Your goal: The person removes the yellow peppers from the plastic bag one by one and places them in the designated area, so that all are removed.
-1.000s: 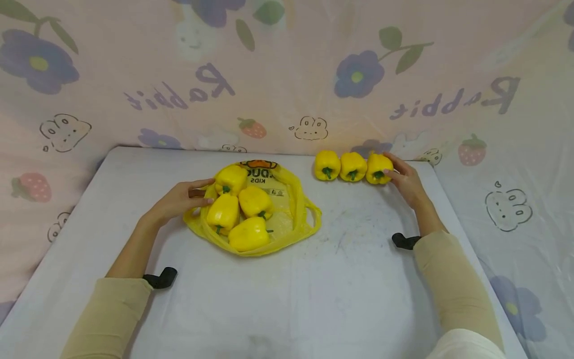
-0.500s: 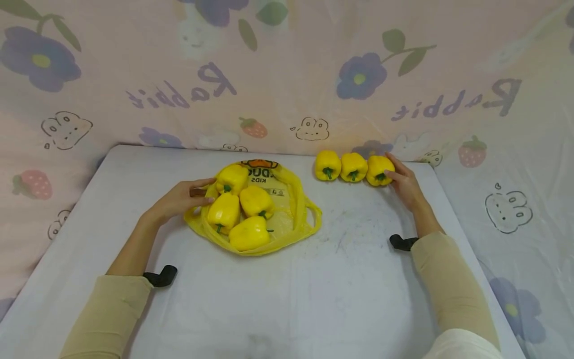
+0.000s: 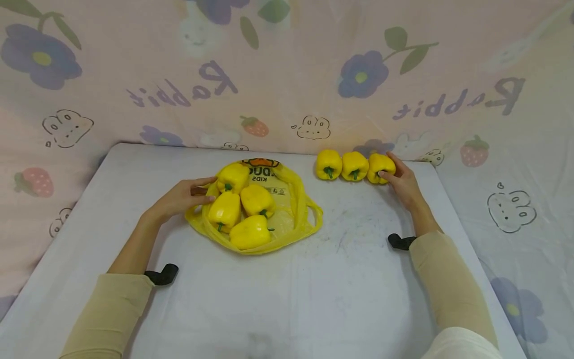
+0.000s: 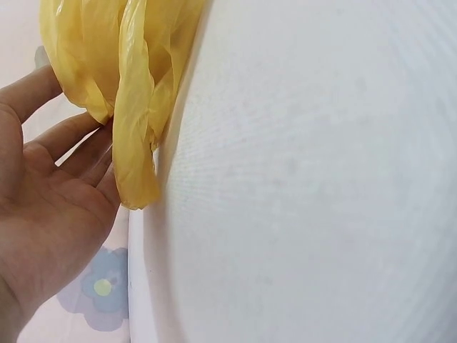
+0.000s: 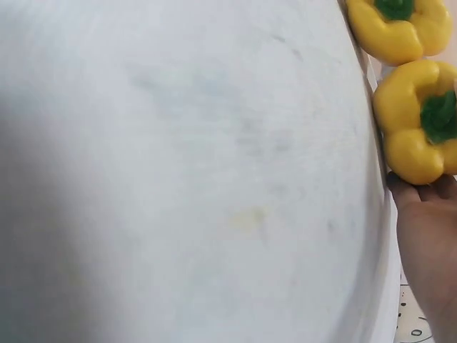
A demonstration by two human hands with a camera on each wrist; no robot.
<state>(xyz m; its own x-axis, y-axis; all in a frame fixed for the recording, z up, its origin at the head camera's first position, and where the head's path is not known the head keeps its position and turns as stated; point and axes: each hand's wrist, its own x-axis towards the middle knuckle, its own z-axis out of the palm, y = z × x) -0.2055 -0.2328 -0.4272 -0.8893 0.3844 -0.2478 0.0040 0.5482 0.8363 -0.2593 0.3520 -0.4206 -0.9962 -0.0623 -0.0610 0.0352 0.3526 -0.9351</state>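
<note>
In the head view a yellow plastic bag (image 3: 282, 227) lies with its mouth spread, and several yellow bell peppers (image 3: 250, 233) sit inside. My left hand (image 3: 177, 199) holds the bag's left rim, thumb and fingers at its edge. The left wrist view shows the fingers against the bag's crumpled film (image 4: 136, 107), their tips partly hidden. Toward the back right, three more peppers stand in a row. My right hand (image 3: 405, 184) grips the rightmost pepper (image 3: 375, 164), thumb near its green stem. That pepper (image 5: 403, 107) also shows in the right wrist view, fingers against its side.
Both remaining row peppers, the left one (image 3: 328, 163) and the middle one (image 3: 354, 165), stand close beside the gripped one. A white-covered table (image 3: 287, 299) lies underneath. Behind it hangs a printed curtain (image 3: 287, 75) with rabbits and flowers. The bag's handle loop (image 3: 316, 217) points right.
The right hand has shifted the rightmost pepper very slightly, and its thumb has moved closer to the stem. The left hand and the bag stay practically in place.
</note>
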